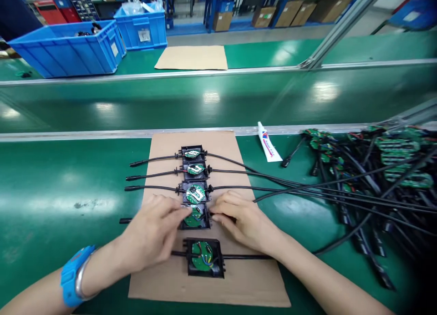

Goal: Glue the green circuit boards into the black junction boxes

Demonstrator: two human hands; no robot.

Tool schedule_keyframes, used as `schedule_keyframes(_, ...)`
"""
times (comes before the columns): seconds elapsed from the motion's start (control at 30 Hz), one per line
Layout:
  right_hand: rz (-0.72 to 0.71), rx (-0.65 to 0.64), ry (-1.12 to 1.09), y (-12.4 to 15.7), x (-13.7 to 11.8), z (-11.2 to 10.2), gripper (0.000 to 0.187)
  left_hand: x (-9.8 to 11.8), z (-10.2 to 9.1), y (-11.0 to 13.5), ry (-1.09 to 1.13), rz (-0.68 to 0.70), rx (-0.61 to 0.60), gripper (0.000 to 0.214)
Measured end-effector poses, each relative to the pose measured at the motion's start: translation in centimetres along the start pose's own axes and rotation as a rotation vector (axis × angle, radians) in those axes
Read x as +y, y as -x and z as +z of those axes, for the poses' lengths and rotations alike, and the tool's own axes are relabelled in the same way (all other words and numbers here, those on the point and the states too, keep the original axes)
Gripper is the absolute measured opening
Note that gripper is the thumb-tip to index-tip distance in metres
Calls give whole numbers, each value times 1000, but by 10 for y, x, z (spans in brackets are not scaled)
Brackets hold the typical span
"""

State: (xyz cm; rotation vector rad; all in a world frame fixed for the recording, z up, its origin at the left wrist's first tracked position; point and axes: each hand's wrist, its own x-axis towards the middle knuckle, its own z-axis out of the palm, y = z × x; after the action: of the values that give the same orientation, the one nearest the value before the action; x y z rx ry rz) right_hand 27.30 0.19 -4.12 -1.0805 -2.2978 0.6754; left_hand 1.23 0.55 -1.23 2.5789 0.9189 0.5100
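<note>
Over the fourth black plastic housing from the back, my left hand is closed, its fingertips on the edge of a green circuit board. My right hand pinches the black cable at this housing's right side; the pinched part is mostly hidden by the fingers. Behind it, three similar housings with round circuit boards lie in a column, cables leaving both sides. Nearer me, apart from the row, lies another open housing with coloured wires on its board.
A cardboard sheet lies under the housings on the green table. To the right is a heap of cabled circuit boards; a white tube lies beside it. Blue bins and another cardboard sheet rest beyond the metal rail.
</note>
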Motion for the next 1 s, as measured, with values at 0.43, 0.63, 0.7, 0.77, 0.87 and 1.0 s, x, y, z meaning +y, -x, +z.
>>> schedule_keyframes(0.43, -34, -181, 585, -29, -74, 60, 41, -30, 9, 3, 190, -227, -90, 15)
schedule_keyframes(0.63, 30, -263, 405, -33, -72, 37, 31, -27, 3, 3, 217, -216, -108, 13)
schedule_keyframes(0.7, 17, -218, 269, -28, -64, 19, 27, -25, -3, 1, 219, -201, -157, 12)
schedule_keyframes(0.77, 14, -105, 182, -24, -46, 0, 24, -28, -7, -5, 175, -161, -144, 14)
schedule_keyframes(0.87, 52, 61, 219, -22, -7, -19, 23, -41, -7, -20, -21, -134, -26, 25)
schedule_keyframes(1.0, 105, 87, 180, -20, 30, -20, 12, -55, -1, -35, -61, -134, -66, 9)
